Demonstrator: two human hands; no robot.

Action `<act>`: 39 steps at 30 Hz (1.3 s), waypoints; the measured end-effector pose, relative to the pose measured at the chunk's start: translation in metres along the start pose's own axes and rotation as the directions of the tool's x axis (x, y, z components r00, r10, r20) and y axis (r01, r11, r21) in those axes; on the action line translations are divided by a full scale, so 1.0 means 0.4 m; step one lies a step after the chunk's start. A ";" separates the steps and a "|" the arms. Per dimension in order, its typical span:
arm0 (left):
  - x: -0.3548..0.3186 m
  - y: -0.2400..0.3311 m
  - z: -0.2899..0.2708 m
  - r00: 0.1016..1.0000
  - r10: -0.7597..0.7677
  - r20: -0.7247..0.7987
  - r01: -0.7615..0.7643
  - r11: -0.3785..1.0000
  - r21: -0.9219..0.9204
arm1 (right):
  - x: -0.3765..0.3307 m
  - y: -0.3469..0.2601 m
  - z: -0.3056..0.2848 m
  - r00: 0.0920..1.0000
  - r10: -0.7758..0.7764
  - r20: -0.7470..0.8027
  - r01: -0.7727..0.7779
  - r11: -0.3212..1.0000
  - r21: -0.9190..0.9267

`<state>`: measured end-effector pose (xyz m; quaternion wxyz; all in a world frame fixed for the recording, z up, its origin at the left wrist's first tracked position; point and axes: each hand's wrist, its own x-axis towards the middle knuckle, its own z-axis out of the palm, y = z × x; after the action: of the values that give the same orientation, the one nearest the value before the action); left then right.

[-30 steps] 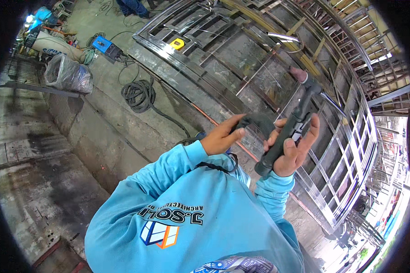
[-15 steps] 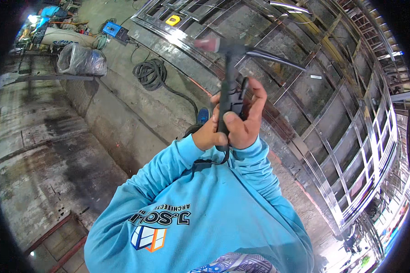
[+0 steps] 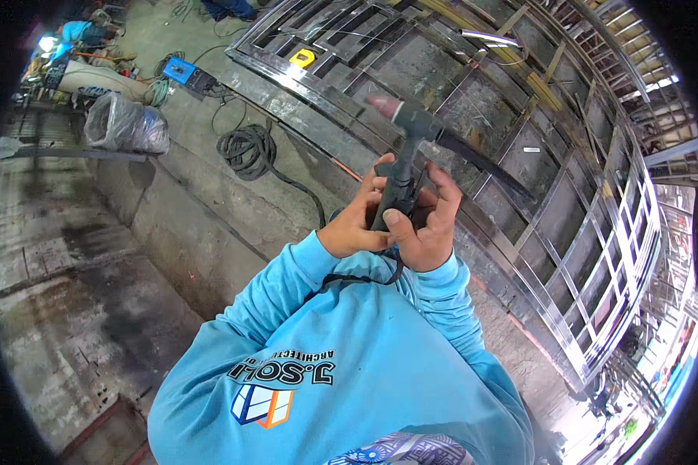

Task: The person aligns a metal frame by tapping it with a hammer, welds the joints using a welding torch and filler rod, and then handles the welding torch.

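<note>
Between my two hands, in front of my chest, is a black TIG welding torch [image 3: 417, 122]. Its pink ceramic cup points to the upper left, and its long black back cap reaches to the right. My left hand [image 3: 355, 221] is closed round the handle from the left. My right hand [image 3: 426, 236] grips it from the right, its thumb lying across the handle and its index finger raised beside it. The handle's lower end is partly hidden by my fingers. A black cable [image 3: 361, 277] runs from below my hands across my blue sweatshirt.
Ahead and to the right spreads a large welded metal frame [image 3: 492, 182], with a yellow tape measure [image 3: 303, 58] on it. A coiled black hose [image 3: 248, 149] and a blue machine [image 3: 180, 71] sit on the floor. A plastic bag [image 3: 124, 124] lies left; a person [image 3: 85, 32] is farther off.
The torch has come lower and nearer to me, its head now leaning right. My hands have moved down with it, still on the handle. The surroundings have shifted slightly in view.
</note>
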<state>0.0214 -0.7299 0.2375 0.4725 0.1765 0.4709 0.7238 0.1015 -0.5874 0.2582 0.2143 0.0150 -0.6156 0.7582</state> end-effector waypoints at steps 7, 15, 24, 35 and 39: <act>-0.001 0.087 -0.111 0.986 0.097 0.138 -0.118 0.982 0.148 | 0.062 -0.023 0.157 0.983 -0.058 -0.177 0.043 0.995 -0.085; -0.050 0.154 -0.189 0.993 0.052 0.102 -0.035 0.986 -0.161 | 0.129 -0.031 0.265 0.976 0.062 -0.207 -0.123 0.946 -0.301; -0.051 0.213 -0.242 0.974 -0.024 0.226 0.100 0.940 -0.327 | 0.186 -0.042 0.312 0.986 0.083 -0.144 -0.128 0.929 -0.346; -0.017 0.106 -0.218 0.992 0.120 0.050 -0.112 0.984 -0.142 | 0.138 0.004 0.271 0.991 -0.006 -0.130 -0.039 0.938 -0.343; -0.009 0.092 -0.155 0.996 0.080 -0.034 -0.085 0.975 -0.204 | 0.140 -0.005 0.215 0.997 -0.022 -0.075 -0.014 0.896 -0.444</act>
<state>-0.0393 -0.7689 0.2387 0.4515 0.1369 0.3923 0.7896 0.0307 -0.6507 0.2969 0.2373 -0.0625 -0.7635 0.5973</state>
